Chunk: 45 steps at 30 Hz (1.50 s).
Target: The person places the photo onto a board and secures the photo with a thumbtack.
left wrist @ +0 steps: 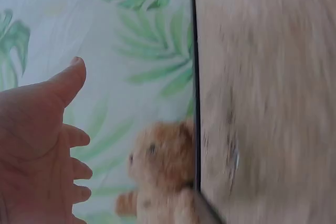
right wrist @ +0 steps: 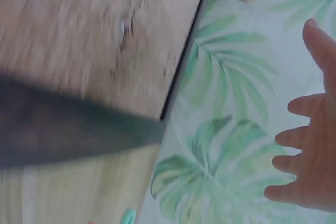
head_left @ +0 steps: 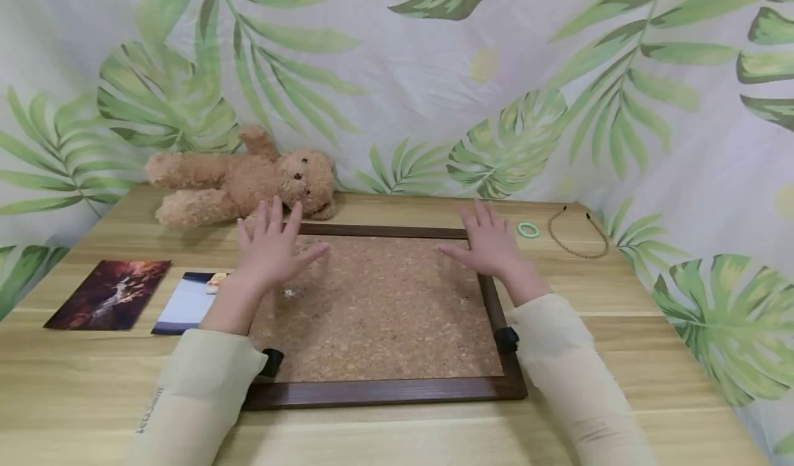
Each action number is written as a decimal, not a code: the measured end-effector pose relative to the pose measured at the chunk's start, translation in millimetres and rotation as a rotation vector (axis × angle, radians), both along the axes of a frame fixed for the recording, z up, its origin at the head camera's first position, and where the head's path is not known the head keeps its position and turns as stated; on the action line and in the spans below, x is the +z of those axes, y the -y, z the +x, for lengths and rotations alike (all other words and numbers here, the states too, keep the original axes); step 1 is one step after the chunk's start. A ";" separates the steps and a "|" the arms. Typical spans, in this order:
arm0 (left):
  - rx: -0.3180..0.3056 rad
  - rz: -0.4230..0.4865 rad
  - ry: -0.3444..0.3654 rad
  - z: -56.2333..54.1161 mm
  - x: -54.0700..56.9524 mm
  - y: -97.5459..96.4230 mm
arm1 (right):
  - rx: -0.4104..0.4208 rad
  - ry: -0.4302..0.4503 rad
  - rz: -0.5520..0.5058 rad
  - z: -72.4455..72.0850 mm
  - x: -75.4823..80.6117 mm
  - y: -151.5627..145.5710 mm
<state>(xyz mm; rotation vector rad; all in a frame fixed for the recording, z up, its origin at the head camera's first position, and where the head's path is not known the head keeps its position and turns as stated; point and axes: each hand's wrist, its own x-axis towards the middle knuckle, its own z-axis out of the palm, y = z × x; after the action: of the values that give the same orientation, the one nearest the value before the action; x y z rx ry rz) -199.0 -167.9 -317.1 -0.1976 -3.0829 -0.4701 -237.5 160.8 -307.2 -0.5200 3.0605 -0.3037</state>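
A cork board (head_left: 378,307) in a dark brown frame (head_left: 384,390) lies on the wooden table in front of me. Over its left side is my left hand (head_left: 269,249), fingers straight and spread, holding nothing. My right hand (head_left: 490,242) is above the far right corner of the frame, likewise spread and holding nothing. Small shiny bits (head_left: 289,292) show on the cork near the left hand. Each wrist view shows the thumb and straight fingers of the left hand (left wrist: 37,140) and right hand (right wrist: 315,145) apart from the board.
A brown teddy bear (head_left: 248,176) lies at the back left. Left of the board are a dark picture card (head_left: 112,294) and a blue-and-white card (head_left: 186,304). Beyond the right hand lie a green ring (head_left: 528,234) and a gold chain (head_left: 579,254). A leaf-patterned curtain (head_left: 422,87) hangs behind.
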 end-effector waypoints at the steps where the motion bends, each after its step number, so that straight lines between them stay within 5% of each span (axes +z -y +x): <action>1: 0.008 0.008 -0.015 1.7 1.1 6.4 | 0.007 -0.017 -0.006 1.7 2.2 -5.6; 5: 0.045 0.064 -0.058 9.1 -0.1 34.8 | 0.022 -0.040 -0.075 7.6 5.9 -30.2; 11: 0.100 0.098 -0.076 22.3 -13.7 84.7 | 0.066 -0.035 -0.259 7.3 -10.1 -65.6; 21: 0.143 0.302 0.121 39.3 -40.0 141.5 | -0.068 0.105 -0.559 17.2 -34.4 -106.0; 32: 0.174 0.316 0.137 41.2 -58.1 156.5 | -0.251 0.100 -0.750 23.5 -70.1 -132.7; 37: 0.174 0.299 0.104 41.4 -59.8 155.6 | -0.338 0.021 -0.703 19.6 -91.9 -136.7; 45: 0.164 0.261 0.107 40.7 -61.9 152.4 | -0.349 -0.136 -0.594 15.4 -108.3 -135.7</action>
<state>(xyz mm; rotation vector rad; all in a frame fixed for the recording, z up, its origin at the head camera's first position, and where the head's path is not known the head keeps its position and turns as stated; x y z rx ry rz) -158.4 -320.2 -379.0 0.0870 -3.0602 -0.8916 -222.1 296.6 -415.6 0.0043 3.1413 -1.2531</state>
